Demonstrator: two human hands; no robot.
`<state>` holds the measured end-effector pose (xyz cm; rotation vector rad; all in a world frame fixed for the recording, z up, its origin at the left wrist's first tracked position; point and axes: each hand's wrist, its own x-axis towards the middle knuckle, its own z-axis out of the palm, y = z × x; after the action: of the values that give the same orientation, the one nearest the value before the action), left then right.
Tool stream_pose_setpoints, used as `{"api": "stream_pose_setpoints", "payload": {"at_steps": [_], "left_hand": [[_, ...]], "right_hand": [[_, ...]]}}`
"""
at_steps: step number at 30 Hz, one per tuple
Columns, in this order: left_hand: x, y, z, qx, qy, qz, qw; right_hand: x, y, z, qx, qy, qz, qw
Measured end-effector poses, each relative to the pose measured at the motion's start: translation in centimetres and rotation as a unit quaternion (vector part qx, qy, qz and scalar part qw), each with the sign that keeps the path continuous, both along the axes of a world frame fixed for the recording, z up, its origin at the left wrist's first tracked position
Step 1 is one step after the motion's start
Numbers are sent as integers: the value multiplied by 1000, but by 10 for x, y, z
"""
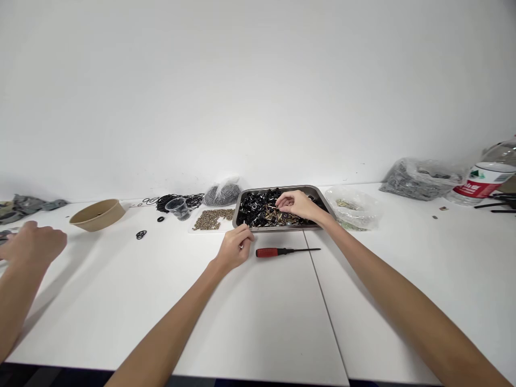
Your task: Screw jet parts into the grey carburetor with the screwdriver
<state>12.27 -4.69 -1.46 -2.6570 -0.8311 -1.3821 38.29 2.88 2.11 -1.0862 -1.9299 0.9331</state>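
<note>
Over the metal tray [278,229] my right hand [299,205] reaches in, its fingers bent together among loose parts. Brass-coloured screws [278,217] lie under and beside those fingertips, and what they grip, if anything, is too small to make out. My left hand [236,248] rests on the table by the tray's near left corner. Its fingers are curled closed, and anything inside them is hidden. Shiny black parts [253,207] fill much of the tray. Just right of my left hand lies a screwdriver [268,252] with a red and black handle, its shaft pointing right.
Left of the tray are small brass parts [209,219], a bag of grey parts [221,193], a plastic cup [178,208], black rings [163,201] and a brown bowl [97,217]. Another person's hand [36,244] is far left. Rightward lie plastic bags [357,207] and a bottle [481,180].
</note>
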Motion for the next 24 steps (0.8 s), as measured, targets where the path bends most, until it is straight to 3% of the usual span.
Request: {"api": "stream_pose_setpoints", "payload": {"at_steps": [8,19,24], "left_hand": [[0,1,0,-12,6,19,1000],[0,2,-2,-39,16,23,999],[1,1,0,-76,-13,43,996]], "right_hand": [[-15,-16,21,59,-14,-10,998],[-8,-15,28,94,-31,-77,992],[-14,-20,32,96,-8,-67,993]]}}
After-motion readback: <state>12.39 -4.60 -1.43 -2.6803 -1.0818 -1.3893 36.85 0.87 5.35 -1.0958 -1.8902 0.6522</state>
